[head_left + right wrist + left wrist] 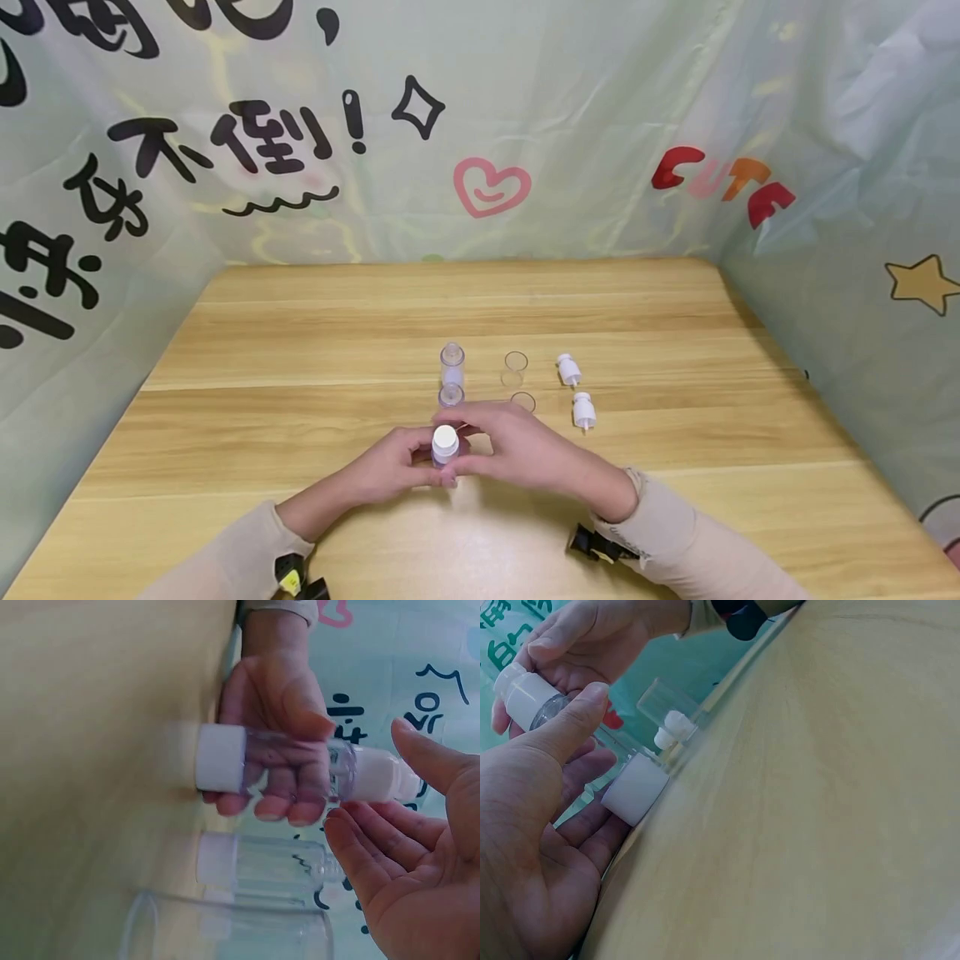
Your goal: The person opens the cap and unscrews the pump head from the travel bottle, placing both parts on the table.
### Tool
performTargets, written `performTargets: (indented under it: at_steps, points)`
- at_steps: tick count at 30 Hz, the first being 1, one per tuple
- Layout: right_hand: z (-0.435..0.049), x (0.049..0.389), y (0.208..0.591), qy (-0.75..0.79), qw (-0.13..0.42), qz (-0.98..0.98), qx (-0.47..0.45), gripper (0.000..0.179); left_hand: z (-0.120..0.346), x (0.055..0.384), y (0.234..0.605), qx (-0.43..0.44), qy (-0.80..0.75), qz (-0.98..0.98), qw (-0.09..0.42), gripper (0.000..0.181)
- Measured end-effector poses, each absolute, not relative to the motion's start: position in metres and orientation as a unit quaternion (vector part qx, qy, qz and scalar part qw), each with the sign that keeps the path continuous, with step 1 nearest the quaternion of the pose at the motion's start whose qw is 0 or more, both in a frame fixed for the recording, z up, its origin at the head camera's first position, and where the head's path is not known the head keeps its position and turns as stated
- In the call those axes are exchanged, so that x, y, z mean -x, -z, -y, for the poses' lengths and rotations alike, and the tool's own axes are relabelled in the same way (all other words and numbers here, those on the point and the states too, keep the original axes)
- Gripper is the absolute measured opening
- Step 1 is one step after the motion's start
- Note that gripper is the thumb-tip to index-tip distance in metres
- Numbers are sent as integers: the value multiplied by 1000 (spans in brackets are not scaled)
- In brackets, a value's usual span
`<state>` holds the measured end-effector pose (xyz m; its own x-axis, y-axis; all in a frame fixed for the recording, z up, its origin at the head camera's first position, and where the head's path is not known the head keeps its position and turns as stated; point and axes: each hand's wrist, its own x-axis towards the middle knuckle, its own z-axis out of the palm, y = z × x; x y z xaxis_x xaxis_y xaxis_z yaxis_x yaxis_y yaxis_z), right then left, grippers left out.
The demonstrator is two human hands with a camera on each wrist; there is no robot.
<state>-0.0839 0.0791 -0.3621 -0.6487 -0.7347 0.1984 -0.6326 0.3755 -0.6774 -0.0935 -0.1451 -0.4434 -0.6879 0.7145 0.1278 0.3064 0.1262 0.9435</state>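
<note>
My left hand [386, 467] holds a clear bottle [221, 757] upright by its see-through body, thumb on one side and fingers behind. The bottle has a wide white base and a white pump top [375, 774]. Close around that top is my right hand [517, 450], its thumb held away and its fingers loosely extended beside the top in the right wrist view. Low over the wooden table, the white base sits right at the surface in the left wrist view.
Beyond the hands stand two similar clear bottles [452, 367] without pumps. To their right are clear caps [513, 375], one partly behind my right hand. Two white pump heads [568, 369] lie farther right. A printed cloth [585, 100] encloses the table [300, 333].
</note>
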Motion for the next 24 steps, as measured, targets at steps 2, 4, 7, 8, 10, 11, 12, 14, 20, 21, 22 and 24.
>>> performTargets:
  at_steps: [2,4,7,8,10,11,12,14,20,21,22,24]
  points:
    - [-77,83,364,372,54,-826,420,41,145,94,443,-350,-562,-727,183,35]
    - [-76,82,367,370,38,-827,422,37,145,94,443,-351,-566,-723,184,36]
    - [-76,81,369,369,19,-829,420,34,144,95,443,-355,-573,-714,186,36]
    - [-75,81,370,370,15,-829,419,34,144,95,443,-356,-575,-713,186,36]
    - [-74,81,370,374,8,-828,417,34,144,95,442,-357,-576,-711,186,35]
    - [-74,81,371,377,5,-827,416,34,144,95,442,-356,-575,-713,185,35]
    - [-73,81,371,379,3,-826,417,34,144,94,442,-355,-574,-715,184,36]
    - [-73,81,373,383,0,-823,420,31,144,94,442,-349,-572,-718,186,37]
    - [-73,82,376,387,-2,-814,433,26,144,93,443,-349,-568,-723,181,37]
    - [-73,82,376,388,1,-814,433,26,144,93,443,-350,-567,-724,178,37]
    - [-74,82,375,388,3,-813,434,26,144,92,443,-351,-567,-723,177,37]
    - [-75,82,376,389,7,-811,437,27,144,93,444,-352,-566,-725,176,37]
